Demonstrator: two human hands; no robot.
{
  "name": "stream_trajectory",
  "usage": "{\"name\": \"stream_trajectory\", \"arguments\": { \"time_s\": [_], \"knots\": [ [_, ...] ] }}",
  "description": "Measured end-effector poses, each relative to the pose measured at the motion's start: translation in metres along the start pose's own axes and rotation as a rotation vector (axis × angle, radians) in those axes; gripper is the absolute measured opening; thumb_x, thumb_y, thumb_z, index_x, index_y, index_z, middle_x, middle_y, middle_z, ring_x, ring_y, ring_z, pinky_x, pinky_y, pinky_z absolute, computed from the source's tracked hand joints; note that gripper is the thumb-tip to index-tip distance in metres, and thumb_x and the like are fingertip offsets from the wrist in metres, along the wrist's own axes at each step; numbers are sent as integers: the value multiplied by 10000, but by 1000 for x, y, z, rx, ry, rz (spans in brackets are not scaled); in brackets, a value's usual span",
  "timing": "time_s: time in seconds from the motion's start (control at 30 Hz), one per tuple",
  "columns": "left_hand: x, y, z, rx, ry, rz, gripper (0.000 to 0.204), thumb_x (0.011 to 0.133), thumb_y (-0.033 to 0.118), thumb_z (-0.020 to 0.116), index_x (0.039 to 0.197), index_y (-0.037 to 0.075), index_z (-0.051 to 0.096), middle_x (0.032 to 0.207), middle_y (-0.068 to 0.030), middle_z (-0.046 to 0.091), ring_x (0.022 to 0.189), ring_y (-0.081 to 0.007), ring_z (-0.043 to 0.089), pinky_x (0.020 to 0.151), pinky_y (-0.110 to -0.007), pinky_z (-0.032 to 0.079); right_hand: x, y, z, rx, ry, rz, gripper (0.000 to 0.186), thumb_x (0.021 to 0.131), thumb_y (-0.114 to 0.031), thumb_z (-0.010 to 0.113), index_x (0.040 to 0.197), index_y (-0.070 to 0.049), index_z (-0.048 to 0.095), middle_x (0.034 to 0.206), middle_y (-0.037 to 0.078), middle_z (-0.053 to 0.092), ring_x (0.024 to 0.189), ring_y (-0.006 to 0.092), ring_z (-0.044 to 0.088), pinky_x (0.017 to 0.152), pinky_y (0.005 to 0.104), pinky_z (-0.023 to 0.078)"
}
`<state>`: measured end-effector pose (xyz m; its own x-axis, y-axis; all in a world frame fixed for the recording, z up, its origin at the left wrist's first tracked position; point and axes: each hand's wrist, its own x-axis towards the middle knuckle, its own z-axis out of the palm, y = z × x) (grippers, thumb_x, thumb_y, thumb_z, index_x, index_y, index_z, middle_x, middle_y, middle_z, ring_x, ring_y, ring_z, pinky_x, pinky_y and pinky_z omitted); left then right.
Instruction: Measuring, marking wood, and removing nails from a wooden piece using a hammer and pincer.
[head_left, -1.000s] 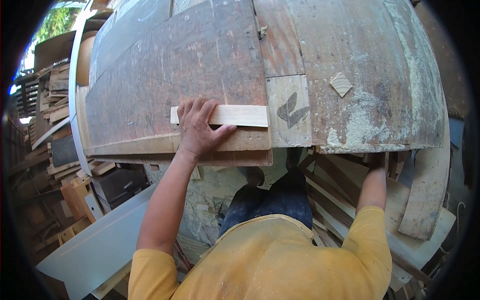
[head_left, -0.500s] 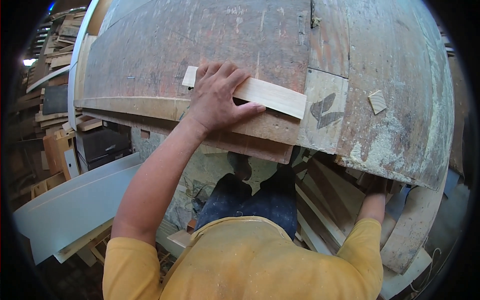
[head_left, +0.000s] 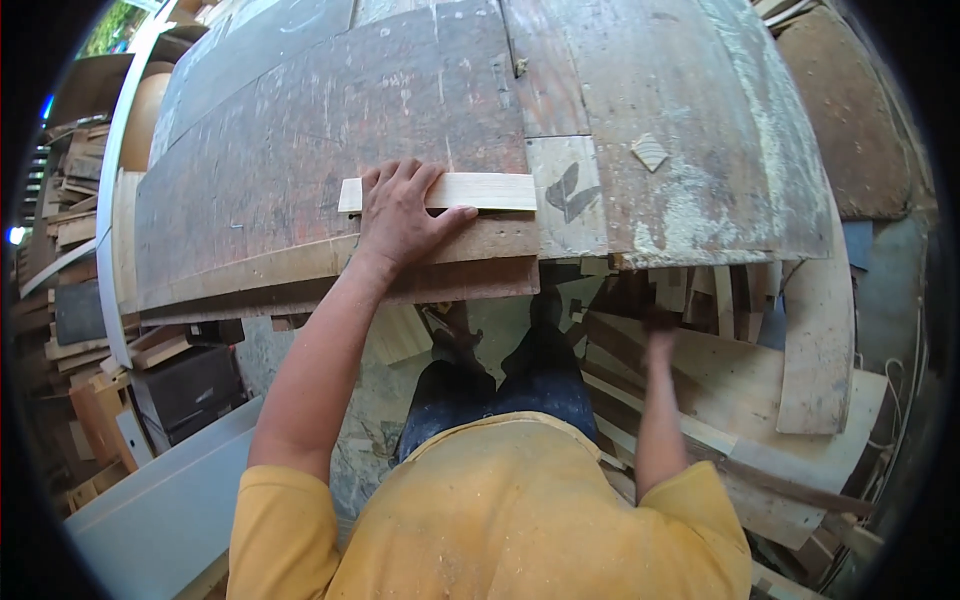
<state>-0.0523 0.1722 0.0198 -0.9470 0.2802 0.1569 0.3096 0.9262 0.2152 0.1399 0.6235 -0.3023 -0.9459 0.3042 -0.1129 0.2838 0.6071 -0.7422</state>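
My left hand (head_left: pixel 402 212) grips a short pale wooden strip (head_left: pixel 487 191) against the near edge of the worn workbench (head_left: pixel 440 90). Its fingers bend over the strip's far edge, while the thumb lies along the near side. Below the bench's front edge, my right hand (head_left: pixel 657 322) is in shadow and smeared by motion, close to upright boards (head_left: pixel 722 300). Its fingers cannot be made out, nor whether they hold anything. A small square wood offcut (head_left: pixel 650 152) lies on the bench to the right of the strip.
Pale sawdust coats the bench's right side. Large boards (head_left: pixel 818 345) lean at the right, with more planks below them. A light grey panel (head_left: pixel 165 480) and a dark box (head_left: pixel 188 395) stand at the left. Stacked scrap wood (head_left: pixel 75 215) fills the far left.
My right hand has come out from beneath the bench's right part and moved left. My left hand stays on the strip. The view has shifted, showing more of the right side.
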Motion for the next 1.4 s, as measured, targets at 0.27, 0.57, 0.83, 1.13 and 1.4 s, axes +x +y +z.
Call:
{"name": "stream_trajectory", "arguments": {
  "time_s": [0.27,0.57,0.83,1.13,1.4],
  "knots": [
    [-24,-43,2,-114,-19,139,974,620,590,715,1367,90,339,1276,-172,404,1189,-342,388,1071,-454,207,-45,-419,-18,136,-182,-868,596,698,-190,752,1209,-2,509,1233,187,511,1183,375,452,979,427,394],
    [-46,-67,-45,85,-323,208,1232,454,553,795,1409,25,223,1424,-209,236,1360,-367,173,1129,-444,155,17,-485,64,-595,-369,-939,1038,604,-469,765,1405,-27,276,1457,234,215,1369,390,175,1079,608,104],
    [-38,-57,-48,-57,-237,138,1063,532,437,767,1370,12,269,1333,-222,295,1298,-411,235,1098,-452,232,22,-484,72,-411,-228,-908,1033,567,-530,750,1364,-24,332,1348,212,331,1299,367,281,1073,559,183],
    [-35,-54,-43,-85,-239,125,1074,533,461,774,1371,15,270,1339,-227,289,1304,-414,223,1094,-461,234,19,-476,70,-447,-177,-900,967,595,-508,741,1328,9,381,1372,228,327,1320,377,274,1090,534,185],
    [-12,-54,-43,-95,-252,93,1071,498,397,777,1371,28,278,1335,-216,293,1304,-405,227,1088,-456,243,46,-483,69,-344,-194,-959,926,597,-464,751,1287,54,416,1332,247,389,1292,380,338,1086,531,207]
  ]
}}
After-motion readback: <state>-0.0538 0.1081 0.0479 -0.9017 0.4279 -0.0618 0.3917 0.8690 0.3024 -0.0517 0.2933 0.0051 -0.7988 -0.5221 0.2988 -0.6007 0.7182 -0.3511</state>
